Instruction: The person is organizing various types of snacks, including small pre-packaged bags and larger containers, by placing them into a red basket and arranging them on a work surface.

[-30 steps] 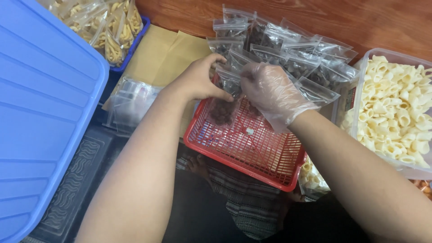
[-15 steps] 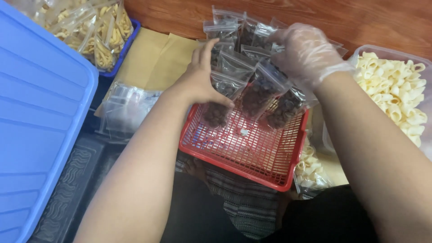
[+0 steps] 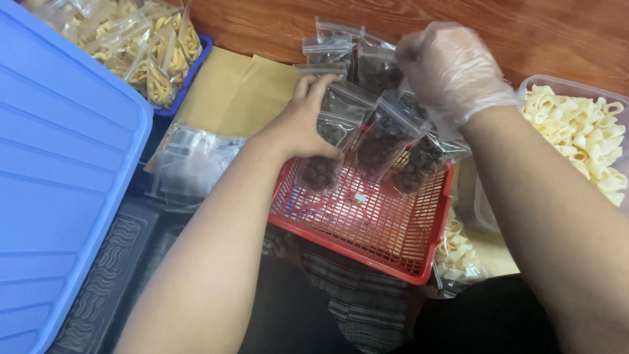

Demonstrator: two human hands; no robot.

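- My right hand (image 3: 452, 69), in a thin clear glove, is closed on the tops of two small clear bags of dark pieces (image 3: 400, 147), which hang over the red mesh basket (image 3: 367, 223) at frame centre.
- My left hand (image 3: 301, 124), bare, is closed on another bag of dark pieces (image 3: 322, 172); its lower end touches the basket mesh.
- More filled dark bags (image 3: 341, 46) are piled at upper centre, beyond the basket's far edge; how many I cannot tell.
- Edges: a blue lid (image 3: 59, 170) fills the left of the frame, near my left forearm. A clear tub of pale curled snacks (image 3: 576, 124) sits at right, close beside my right forearm.
- Open room: the near half of the basket mesh is bare.
- A heap of empty clear bags (image 3: 193, 164) lies between lid and basket, on brown paper (image 3: 236, 92).
- Upper left: a blue tray of bagged yellow strips (image 3: 147, 49), cut off by the frame.
- The basket's near right corner partly hides a bag of pale snacks (image 3: 458, 252).
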